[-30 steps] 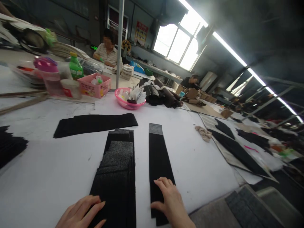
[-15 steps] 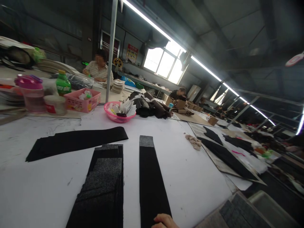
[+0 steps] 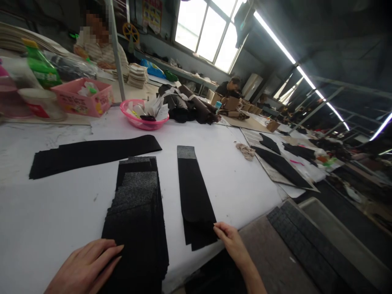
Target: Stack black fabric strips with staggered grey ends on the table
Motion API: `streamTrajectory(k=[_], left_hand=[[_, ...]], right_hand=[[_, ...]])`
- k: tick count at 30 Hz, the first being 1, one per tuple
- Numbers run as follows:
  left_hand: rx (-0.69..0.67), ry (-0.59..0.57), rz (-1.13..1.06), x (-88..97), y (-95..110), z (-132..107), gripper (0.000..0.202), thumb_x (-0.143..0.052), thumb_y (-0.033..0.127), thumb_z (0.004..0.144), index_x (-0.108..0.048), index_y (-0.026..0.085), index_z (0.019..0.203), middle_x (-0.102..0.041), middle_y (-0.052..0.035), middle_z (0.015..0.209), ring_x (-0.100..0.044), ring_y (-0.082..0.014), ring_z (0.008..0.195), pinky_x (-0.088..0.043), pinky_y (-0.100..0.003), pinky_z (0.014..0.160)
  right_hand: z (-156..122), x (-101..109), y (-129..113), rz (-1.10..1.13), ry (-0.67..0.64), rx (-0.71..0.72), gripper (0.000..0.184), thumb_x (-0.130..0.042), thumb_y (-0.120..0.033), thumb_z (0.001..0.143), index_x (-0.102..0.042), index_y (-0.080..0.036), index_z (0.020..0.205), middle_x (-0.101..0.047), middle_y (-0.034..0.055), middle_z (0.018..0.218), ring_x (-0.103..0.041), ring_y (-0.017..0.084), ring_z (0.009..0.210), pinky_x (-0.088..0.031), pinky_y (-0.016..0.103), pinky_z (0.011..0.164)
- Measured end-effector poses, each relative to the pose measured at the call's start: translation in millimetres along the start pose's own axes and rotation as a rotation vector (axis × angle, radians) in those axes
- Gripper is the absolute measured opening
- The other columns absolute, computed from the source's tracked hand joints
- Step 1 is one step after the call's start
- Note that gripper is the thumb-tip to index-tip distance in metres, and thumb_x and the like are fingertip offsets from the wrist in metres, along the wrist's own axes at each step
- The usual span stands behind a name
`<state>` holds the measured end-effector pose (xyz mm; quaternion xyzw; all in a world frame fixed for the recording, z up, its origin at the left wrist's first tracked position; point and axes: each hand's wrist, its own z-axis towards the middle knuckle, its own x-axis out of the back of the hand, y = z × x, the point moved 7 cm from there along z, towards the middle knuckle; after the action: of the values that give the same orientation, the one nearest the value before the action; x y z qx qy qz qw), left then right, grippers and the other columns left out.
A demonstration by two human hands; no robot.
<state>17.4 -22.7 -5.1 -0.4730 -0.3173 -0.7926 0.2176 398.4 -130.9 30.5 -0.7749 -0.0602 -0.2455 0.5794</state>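
Note:
My right hand [image 3: 231,241] pinches the near right edge of a narrow black fabric strip [image 3: 196,192]. This strip lies in a layered pile on the white tabletop, with grey edges stepped at its far end. To its left is a thicker stack of black fabric pieces [image 3: 134,228], its far end greyish and uneven. Over the left edge of that stack my left hand [image 3: 88,265] lies with fingers stretched out, gripping nothing visible. Another pile of black strips [image 3: 92,155] lies crosswise beyond the stack.
A pink basket [image 3: 143,122] with paper tags and a pink box [image 3: 84,98] stand at the back. A crumpled beige cloth [image 3: 245,151] lies on the right. Dark pieces [image 3: 300,237] rest lower right, beside a pale bin [image 3: 324,216]. A person [image 3: 101,49] sits across the table.
The view has tipped downward, so the table things sit higher. My left hand has come into view on the stack. My right hand shows more fully, at the strip's near edge.

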Motion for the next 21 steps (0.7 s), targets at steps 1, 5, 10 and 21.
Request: streamTrajectory(k=[1,5,10,21], left_hand=[[0.001,-0.010,-0.007,-1.2,-0.5,-0.7,0.033,-0.058,0.053,0.082,-0.068,0.030,0.103,-0.067,-0.0015,0.104,-0.063,-0.0204,0.094,-0.048,-0.031,0.083],[-0.005,-0.018,-0.021,-3.9,-1.4,-2.8,0.034,-0.055,0.053,0.084,-0.067,0.029,0.104,-0.066,-0.0027,0.105,-0.062,-0.0214,0.095,-0.047,-0.034,0.084],[-0.025,0.009,-0.021,0.3,1.5,-0.2,0.035,-0.051,0.054,0.085,-0.068,0.028,0.101,-0.066,-0.0031,0.103,-0.063,-0.0210,0.093,-0.048,-0.033,0.082],[-0.019,-0.229,-0.558,-1.6,59.2,61.5,0.027,-0.059,0.039,0.086,-0.065,0.035,0.112,-0.067,0.0001,0.110,-0.065,-0.0167,0.098,-0.053,-0.022,0.084]], right_hand=[[0.5,0.3,2.7,0.028,0.016,-0.024,0.027,-0.057,-0.043,0.088,-0.066,-0.018,0.088,-0.055,-0.0020,0.070,-0.049,0.014,0.068,-0.039,0.025,0.065],[2.6,0.2,11.7,0.113,0.058,-0.067,0.025,-0.062,-0.042,0.083,-0.064,-0.017,0.084,-0.051,-0.0031,0.068,-0.045,0.013,0.066,-0.036,0.024,0.064],[3.6,0.8,8.8,0.116,0.073,-0.053,0.029,-0.059,-0.045,0.086,-0.063,-0.016,0.084,-0.048,-0.0038,0.066,-0.043,0.012,0.063,-0.035,0.023,0.061],[-22.7,5.2,-69.2,-0.223,0.141,0.462,0.017,-0.047,-0.026,0.095,-0.063,-0.023,0.093,-0.067,0.0062,0.099,-0.061,0.021,0.102,-0.048,0.035,0.092]])
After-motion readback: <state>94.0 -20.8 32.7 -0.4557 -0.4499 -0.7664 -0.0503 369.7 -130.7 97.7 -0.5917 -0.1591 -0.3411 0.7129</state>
